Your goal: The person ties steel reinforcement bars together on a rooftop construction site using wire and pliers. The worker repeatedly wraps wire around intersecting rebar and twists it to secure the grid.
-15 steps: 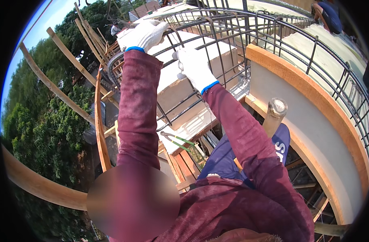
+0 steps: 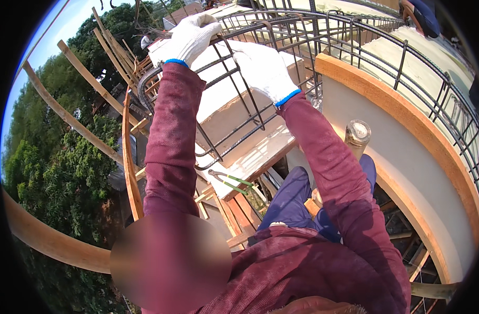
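Observation:
Both my hands wear white knit gloves with blue cuffs. My left hand (image 2: 193, 39) is closed over the top corner of a bent steel stirrup (image 2: 248, 98) in the rebar cage. Just to its right, my right hand (image 2: 265, 72) has its fingers curled in beside the same stirrup. Its fingertips are partly hidden, so what they pinch does not show. Long dark rebars (image 2: 297, 19) run across behind the hands and curve away to the right. Under the cage lies a pale concrete block (image 2: 224, 123). Green-handled pincers (image 2: 231, 180) rest on the ledge below.
A curved form with a wooden rim (image 2: 386, 97) sweeps down on the right. A round post (image 2: 358, 136) stands by my knees. Bamboo poles (image 2: 87, 70) and a bent plank (image 2: 128, 162) line the left, with trees (image 2: 56, 172) beyond. Another person (image 2: 421, 18) crouches at upper right.
My right hand has shifted slightly right, exposing more of the stirrup. My left hand has risen slightly, its fingers curled at the stirrup's top. The pincers have stayed put.

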`<state>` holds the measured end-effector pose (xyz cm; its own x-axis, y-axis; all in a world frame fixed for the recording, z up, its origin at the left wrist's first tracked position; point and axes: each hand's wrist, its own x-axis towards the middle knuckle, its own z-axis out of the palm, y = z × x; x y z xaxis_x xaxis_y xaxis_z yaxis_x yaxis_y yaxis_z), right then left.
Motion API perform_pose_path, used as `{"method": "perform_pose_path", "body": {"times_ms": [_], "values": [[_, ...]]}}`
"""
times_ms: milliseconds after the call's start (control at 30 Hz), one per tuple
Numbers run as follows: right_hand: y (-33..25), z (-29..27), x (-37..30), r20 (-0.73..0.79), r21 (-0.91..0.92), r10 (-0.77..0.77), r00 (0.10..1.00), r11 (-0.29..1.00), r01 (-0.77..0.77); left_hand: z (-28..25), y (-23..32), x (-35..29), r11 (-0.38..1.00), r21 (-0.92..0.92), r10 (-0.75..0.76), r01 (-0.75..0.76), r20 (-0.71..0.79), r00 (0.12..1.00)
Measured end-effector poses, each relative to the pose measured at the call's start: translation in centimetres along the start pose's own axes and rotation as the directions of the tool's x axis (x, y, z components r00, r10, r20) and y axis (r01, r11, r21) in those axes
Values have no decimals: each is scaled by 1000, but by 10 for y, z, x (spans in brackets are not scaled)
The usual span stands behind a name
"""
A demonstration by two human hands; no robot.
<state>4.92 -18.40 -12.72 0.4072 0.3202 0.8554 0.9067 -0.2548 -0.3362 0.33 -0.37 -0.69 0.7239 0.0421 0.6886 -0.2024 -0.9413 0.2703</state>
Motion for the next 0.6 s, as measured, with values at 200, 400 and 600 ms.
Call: {"method": "perform_pose_path", "body": {"times_ms": [200, 400, 600], "values": [[-6, -58, 59, 89, -310, -194, 977, 927, 212, -8, 17, -10, 983, 143, 114, -118, 36, 993], [7, -62, 112, 172, -70, -195, 966, 975, 209, -11, 14, -14, 994, 86, 62, -73, 124, 990], [41, -38, 162, 389, 422, -328, 861, 894, 150, 0, 24, 6, 983, 135, 108, -124, 119, 987]]}}
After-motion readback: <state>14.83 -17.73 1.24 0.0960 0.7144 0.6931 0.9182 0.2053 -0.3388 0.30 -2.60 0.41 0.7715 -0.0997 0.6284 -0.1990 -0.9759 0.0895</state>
